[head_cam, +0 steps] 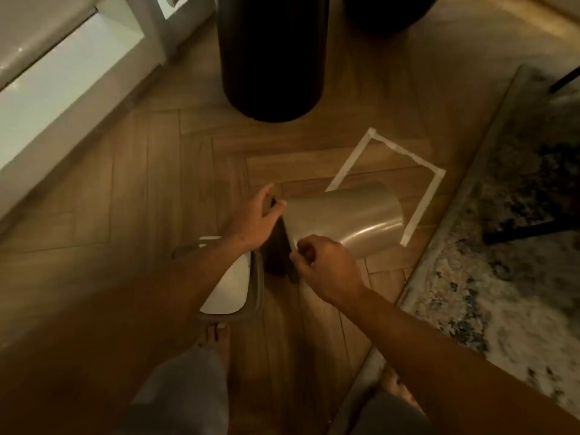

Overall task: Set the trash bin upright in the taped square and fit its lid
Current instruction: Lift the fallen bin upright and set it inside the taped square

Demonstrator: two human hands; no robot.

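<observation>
A glossy beige trash bin lies on its side on the wood floor, its base end over the near edge of the white taped square and its dark open mouth toward me. My left hand grips the far side of the bin's rim. My right hand is closed on the near side of the rim. The white lid with a grey frame lies flat on the floor just left of the bin's mouth, partly under my left forearm.
A tall black cylinder stands on the floor beyond the taped square, with another dark round object to its right. A patterned rug borders the square on the right. White cabinets run along the left. My bare feet are below the lid.
</observation>
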